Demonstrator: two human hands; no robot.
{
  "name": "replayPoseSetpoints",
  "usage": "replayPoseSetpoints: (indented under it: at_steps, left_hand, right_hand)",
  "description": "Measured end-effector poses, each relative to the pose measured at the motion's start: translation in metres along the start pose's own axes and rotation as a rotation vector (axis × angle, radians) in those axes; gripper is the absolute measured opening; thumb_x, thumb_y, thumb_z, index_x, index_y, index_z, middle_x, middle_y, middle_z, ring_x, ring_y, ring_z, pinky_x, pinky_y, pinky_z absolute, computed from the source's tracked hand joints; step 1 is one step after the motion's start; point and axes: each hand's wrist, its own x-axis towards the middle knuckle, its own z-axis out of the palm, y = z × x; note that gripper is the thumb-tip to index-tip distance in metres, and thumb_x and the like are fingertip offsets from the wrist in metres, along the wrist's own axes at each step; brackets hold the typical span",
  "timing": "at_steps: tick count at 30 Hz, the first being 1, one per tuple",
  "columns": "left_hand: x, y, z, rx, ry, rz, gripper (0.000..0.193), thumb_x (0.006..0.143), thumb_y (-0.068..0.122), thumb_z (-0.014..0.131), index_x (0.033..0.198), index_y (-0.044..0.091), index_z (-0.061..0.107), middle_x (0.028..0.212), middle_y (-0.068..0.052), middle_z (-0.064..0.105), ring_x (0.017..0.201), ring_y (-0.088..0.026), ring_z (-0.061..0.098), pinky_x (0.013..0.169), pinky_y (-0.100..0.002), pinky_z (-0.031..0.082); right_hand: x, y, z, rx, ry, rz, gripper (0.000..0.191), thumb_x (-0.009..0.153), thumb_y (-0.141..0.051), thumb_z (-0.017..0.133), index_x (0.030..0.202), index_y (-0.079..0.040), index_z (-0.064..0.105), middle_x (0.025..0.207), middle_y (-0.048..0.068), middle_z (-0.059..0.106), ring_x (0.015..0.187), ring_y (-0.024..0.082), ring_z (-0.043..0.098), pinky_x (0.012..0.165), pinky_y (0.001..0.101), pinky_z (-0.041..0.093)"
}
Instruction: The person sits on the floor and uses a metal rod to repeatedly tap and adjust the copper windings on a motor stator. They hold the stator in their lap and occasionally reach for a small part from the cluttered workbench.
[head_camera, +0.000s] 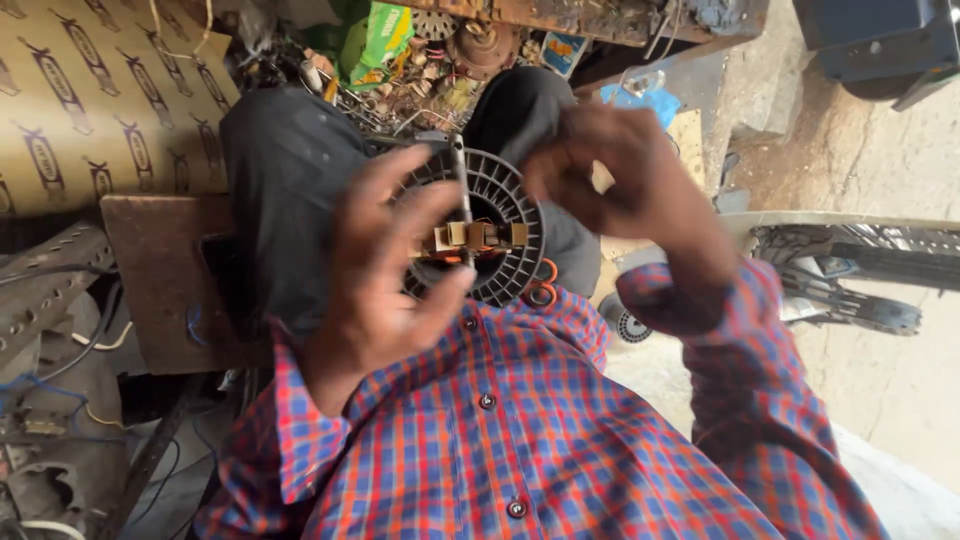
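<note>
A left hand (375, 275) holds a round black slotted plastic wheel (495, 225) upright against dark trousers, fingers closed around a thin metal shaft (462, 190) and a small brass fitting (478, 236) at its centre. The right hand (615, 170) (blurred) hovers at the wheel's upper edge, fingers curled; whether they grip anything cannot be told. Below, a checked shirt (520, 440).
</note>
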Motion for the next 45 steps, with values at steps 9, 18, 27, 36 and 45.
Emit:
replayPoseSetpoints:
  at_steps: [9, 18, 27, 36, 45]
  left_hand:
    - [-0.002, -0.001, 0.01, 0.014, -0.107, 0.033, 0.04, 0.093, 0.005, 0.072, 0.132, 0.014, 0.067, 0.158, -0.017, 0.042, 0.15, -0.041, 0.038, 0.126, -0.053, 0.036]
    - [0.088, -0.073, 0.037, 0.232, -0.472, -0.07, 0.036, 0.078, 0.041, 0.092, 0.073, 0.008, 0.077, 0.076, -0.008, 0.071, 0.068, -0.024, 0.069, 0.065, -0.039, 0.054]
    - [0.075, -0.121, 0.031, -0.241, -0.639, -0.144, 0.011, 0.08, 0.019, 0.082, 0.084, 0.009, 0.078, 0.083, -0.004, 0.077, 0.073, -0.018, 0.073, 0.068, -0.033, 0.057]
    - [0.025, -0.007, 0.002, -0.077, -0.294, 0.339, 0.023, 0.075, -0.005, 0.073, 0.098, -0.002, 0.074, 0.088, -0.013, 0.067, 0.08, -0.032, 0.07, 0.071, -0.041, 0.058]
    - [-0.013, 0.007, 0.011, 0.16, 0.064, 0.117, 0.026, 0.089, 0.004, 0.079, 0.111, 0.005, 0.068, 0.11, -0.012, 0.064, 0.103, -0.031, 0.064, 0.092, -0.047, 0.054]
  right_hand:
    - [-0.034, -0.051, -0.031, -0.041, -0.078, 0.029, 0.017, 0.087, -0.002, 0.074, 0.104, -0.004, 0.073, 0.078, 0.007, 0.064, 0.066, 0.02, 0.063, 0.057, 0.0337, 0.047]
    - [-0.009, 0.019, -0.017, -0.302, 0.367, 0.112, 0.013, 0.095, 0.005, 0.071, 0.104, -0.004, 0.074, 0.096, 0.009, 0.077, 0.074, 0.017, 0.068, 0.066, 0.0306, 0.052]
    - [-0.067, -0.013, 0.047, -0.276, -0.071, -0.028, 0.015, 0.083, -0.003, 0.078, 0.098, -0.002, 0.073, 0.079, 0.011, 0.064, 0.068, 0.029, 0.064, 0.057, 0.0415, 0.049]
    - [-0.032, -0.063, 0.023, -0.098, -0.306, -0.357, 0.048, 0.068, -0.015, 0.072, 0.111, 0.007, 0.068, 0.088, 0.014, 0.065, 0.078, 0.031, 0.064, 0.064, 0.0422, 0.05]
    - [0.026, -0.011, 0.011, -0.105, 0.02, -0.146, 0.009, 0.089, -0.001, 0.076, 0.098, -0.001, 0.072, 0.089, 0.01, 0.069, 0.081, 0.026, 0.067, 0.069, 0.0378, 0.052]
